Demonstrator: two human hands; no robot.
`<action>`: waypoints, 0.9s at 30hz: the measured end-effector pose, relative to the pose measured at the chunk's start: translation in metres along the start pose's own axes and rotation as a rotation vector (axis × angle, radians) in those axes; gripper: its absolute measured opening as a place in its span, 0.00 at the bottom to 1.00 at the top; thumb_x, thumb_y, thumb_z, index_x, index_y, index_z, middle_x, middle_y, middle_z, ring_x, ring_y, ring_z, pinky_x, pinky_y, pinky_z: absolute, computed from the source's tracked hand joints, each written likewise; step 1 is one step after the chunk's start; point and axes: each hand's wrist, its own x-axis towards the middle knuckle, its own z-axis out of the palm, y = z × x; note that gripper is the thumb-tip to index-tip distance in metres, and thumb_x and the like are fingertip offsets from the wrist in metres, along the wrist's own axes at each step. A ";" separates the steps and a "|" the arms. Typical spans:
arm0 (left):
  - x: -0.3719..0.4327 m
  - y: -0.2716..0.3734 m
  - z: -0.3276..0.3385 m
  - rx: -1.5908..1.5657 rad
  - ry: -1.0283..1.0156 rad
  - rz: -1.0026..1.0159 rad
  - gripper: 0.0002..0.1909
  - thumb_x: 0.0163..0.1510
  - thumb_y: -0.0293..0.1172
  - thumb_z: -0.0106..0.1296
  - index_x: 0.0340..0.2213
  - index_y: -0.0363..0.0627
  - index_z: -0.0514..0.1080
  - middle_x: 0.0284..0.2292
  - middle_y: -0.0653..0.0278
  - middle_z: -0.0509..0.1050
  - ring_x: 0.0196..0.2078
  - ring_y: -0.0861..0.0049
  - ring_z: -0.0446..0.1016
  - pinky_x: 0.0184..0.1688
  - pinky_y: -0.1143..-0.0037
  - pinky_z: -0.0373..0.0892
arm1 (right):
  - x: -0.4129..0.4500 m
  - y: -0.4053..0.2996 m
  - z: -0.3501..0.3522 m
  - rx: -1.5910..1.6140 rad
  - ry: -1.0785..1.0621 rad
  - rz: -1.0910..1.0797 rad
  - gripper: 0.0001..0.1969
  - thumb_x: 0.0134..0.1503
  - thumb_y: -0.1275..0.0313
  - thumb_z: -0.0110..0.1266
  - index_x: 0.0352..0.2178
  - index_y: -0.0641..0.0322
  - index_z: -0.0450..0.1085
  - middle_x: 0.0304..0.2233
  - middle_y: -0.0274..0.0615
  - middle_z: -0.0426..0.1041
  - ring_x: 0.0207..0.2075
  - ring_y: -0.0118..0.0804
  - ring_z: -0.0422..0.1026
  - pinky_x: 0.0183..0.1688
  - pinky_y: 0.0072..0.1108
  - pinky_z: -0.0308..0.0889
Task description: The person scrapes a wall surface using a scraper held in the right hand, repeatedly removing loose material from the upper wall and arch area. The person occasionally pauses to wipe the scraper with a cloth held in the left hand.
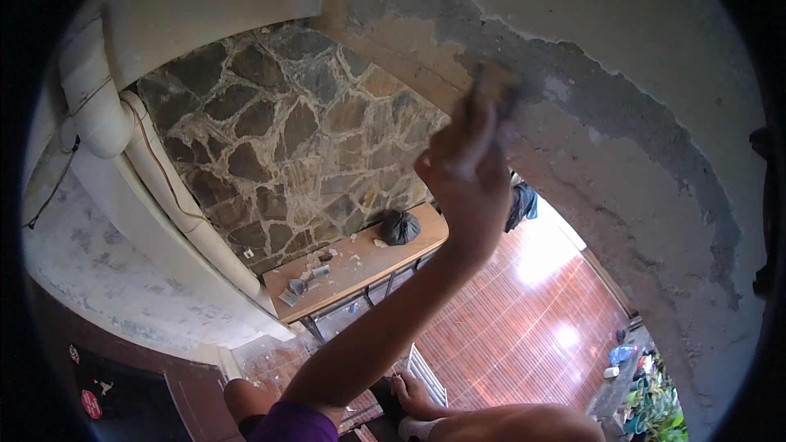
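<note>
My left hand (470, 159) is raised on an outstretched arm with a purple sleeve. Its fingers are closed around a small hand tool (498, 83), too blurred to name, with brown and dark parts. The tool is up against or very close to the underside of a plastered beam (552, 129). Grey, rough patches show on the beam where its pale surface layer is gone, with ragged edges around them. My right hand is out of view. Low in the picture are my bent legs and what looks like a bare foot (417, 394) beside a white ladder (427, 374).
Below the stone wall (258, 123), a wooden bench (362, 264) holds a black plastic bag (400, 228) and loose flakes. White pipes (166, 166) run down at the left. Potted plants (660, 402) stand beside the red tiled floor (509, 319) at lower right.
</note>
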 end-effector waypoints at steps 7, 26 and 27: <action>-0.008 0.017 -0.005 -0.105 -0.046 0.080 0.20 0.52 0.28 0.55 0.48 0.52 0.72 0.44 0.58 0.75 0.36 0.77 0.73 0.42 0.70 0.60 | 0.000 -0.002 0.001 0.032 0.017 -0.023 0.15 0.64 0.64 0.39 0.30 0.65 0.64 0.20 0.47 0.69 0.25 0.44 0.71 0.31 0.31 0.65; 0.084 -0.060 0.017 -0.131 0.190 0.022 0.13 0.54 0.25 0.52 0.42 0.34 0.74 0.29 0.54 0.79 0.31 0.75 0.78 0.32 0.77 0.69 | 0.002 0.004 -0.006 0.032 0.024 0.052 0.16 0.64 0.65 0.38 0.28 0.66 0.65 0.19 0.43 0.68 0.23 0.40 0.69 0.30 0.30 0.65; 0.086 -0.059 0.015 -0.128 0.183 0.145 0.13 0.54 0.24 0.52 0.42 0.33 0.74 0.29 0.54 0.79 0.31 0.76 0.78 0.32 0.78 0.70 | 0.002 0.004 -0.006 0.038 0.027 0.048 0.16 0.64 0.65 0.39 0.28 0.67 0.65 0.19 0.46 0.69 0.23 0.43 0.70 0.30 0.31 0.65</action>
